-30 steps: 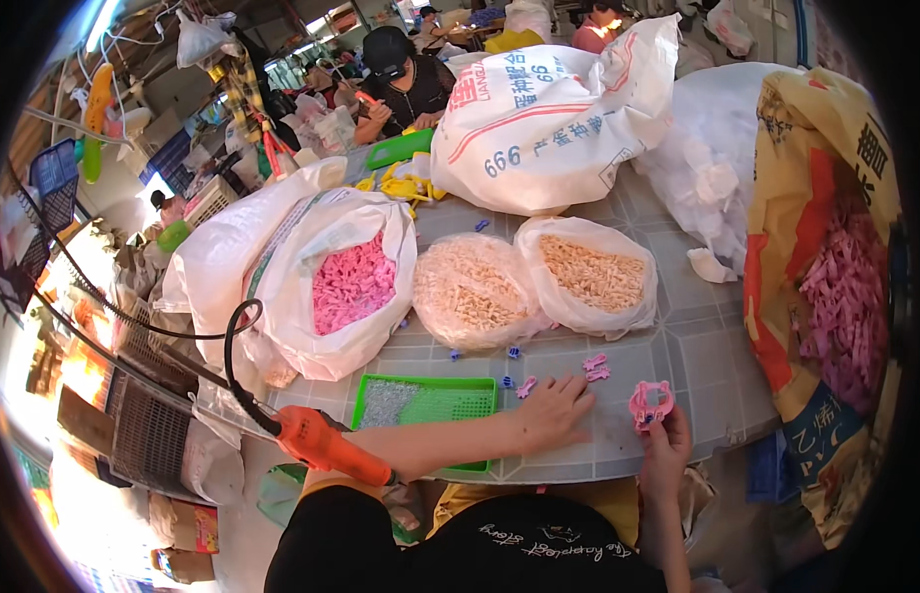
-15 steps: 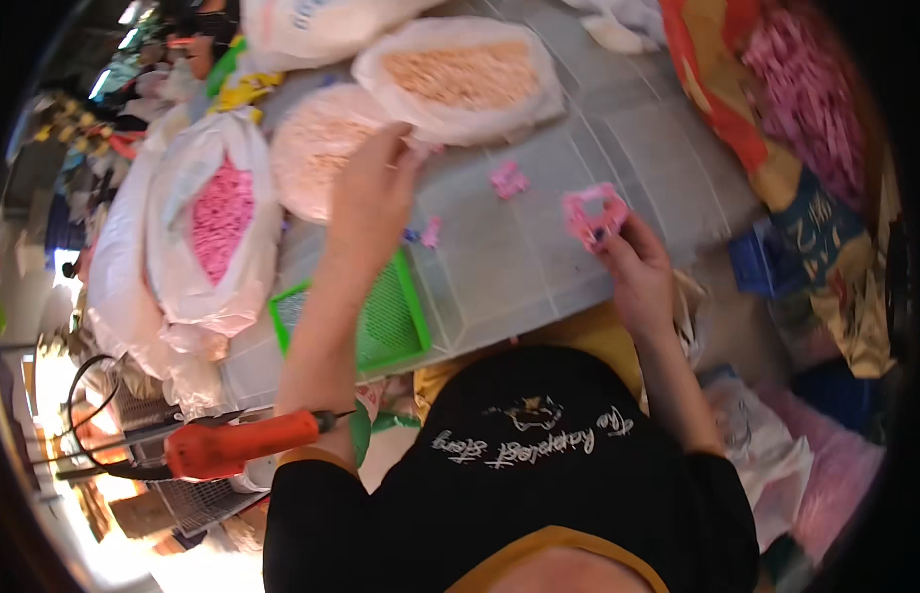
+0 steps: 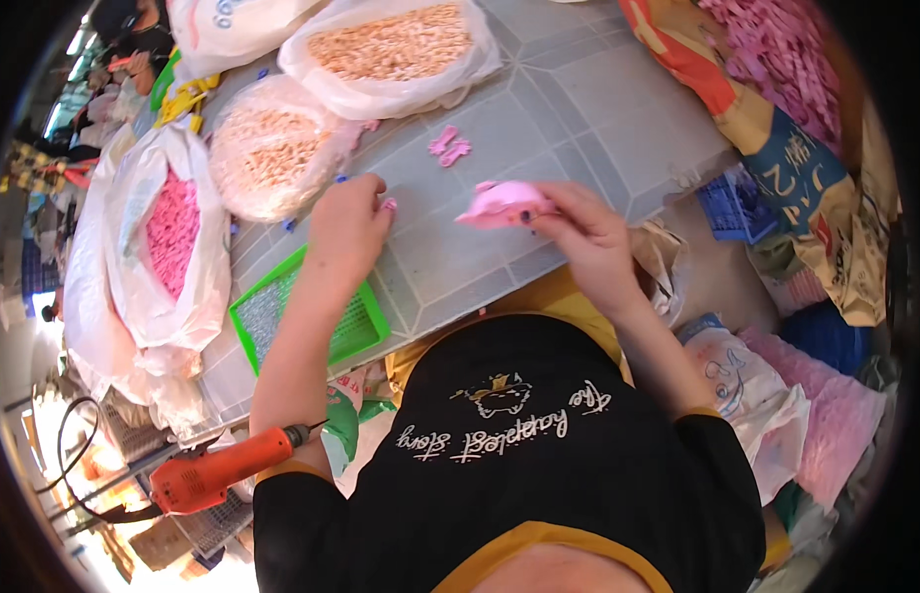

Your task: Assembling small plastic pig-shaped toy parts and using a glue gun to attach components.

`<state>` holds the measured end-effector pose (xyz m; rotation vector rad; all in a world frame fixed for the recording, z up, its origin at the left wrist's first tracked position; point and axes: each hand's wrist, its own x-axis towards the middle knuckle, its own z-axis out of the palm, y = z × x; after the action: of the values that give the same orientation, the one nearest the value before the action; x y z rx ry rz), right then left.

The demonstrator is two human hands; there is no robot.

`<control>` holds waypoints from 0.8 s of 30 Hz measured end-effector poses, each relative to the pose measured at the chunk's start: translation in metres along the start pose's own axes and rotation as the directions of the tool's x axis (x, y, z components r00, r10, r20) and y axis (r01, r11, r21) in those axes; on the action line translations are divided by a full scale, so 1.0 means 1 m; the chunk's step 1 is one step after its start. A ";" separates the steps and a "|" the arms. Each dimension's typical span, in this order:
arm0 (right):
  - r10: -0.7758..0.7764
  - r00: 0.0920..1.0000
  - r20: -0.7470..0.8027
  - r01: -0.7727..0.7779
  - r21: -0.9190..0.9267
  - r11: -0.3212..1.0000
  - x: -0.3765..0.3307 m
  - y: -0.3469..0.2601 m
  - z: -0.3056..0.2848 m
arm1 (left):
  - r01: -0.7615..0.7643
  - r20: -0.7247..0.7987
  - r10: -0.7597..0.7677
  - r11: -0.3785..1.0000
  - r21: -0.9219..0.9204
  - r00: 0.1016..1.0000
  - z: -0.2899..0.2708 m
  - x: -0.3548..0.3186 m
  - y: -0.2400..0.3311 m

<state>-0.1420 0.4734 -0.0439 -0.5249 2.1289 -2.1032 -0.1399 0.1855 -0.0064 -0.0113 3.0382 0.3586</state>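
Note:
In my right hand (image 3: 588, 232) a pink plastic part (image 3: 501, 203) is pinched between thumb and fingers, raised over the grey tabletop. A small dark spot shows on the part close to my fingertips. My left hand (image 3: 349, 222) is low over the table with its fingers curled; a small pink piece (image 3: 388, 206) pokes out at the fingertips. Ahead of both hands lie loose pink pieces (image 3: 448, 146). Beneath my left forearm sits a green-rimmed basket (image 3: 374, 321) with a mesh bottom and small metal bits at its left side.
Beyond my left hand stand a clear bag (image 3: 223, 148) and a white bag (image 3: 485, 64), both with small orange-beige parts. A white sack (image 3: 208, 237) of pink bits is at left. An orange power screwdriver (image 3: 223, 469) hangs beside my left arm. A paper sack (image 3: 776, 128) stands right.
My left hand has come back from the clear bag toward me, and a small pink piece now shows in it. My right hand has turned the pink part to a flatter angle.

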 end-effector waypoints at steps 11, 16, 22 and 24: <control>-0.649 0.722 0.240 0.682 -0.411 0.605 0.007 -0.012 0.002 | -0.501 -0.292 0.408 0.725 -0.472 0.865 -0.042 -0.015 0.078; -0.650 0.716 0.253 0.684 -0.442 0.581 0.005 -0.014 0.002 | -0.510 -0.299 0.414 0.727 -0.460 0.860 -0.032 -0.021 0.087; -0.647 0.726 0.231 0.671 -0.442 0.595 0.005 -0.013 0.004 | -0.529 -0.369 0.383 0.674 -0.516 0.847 -0.025 -0.019 0.082; -0.645 0.730 0.224 0.666 -0.444 0.599 0.004 -0.013 0.004 | -0.578 -0.400 0.421 0.655 -0.487 0.814 -0.025 -0.018 0.080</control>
<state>-0.1425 0.4680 -0.0307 -1.6335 2.7530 -1.6924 -0.1253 0.2578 0.0382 0.8331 2.9474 1.4454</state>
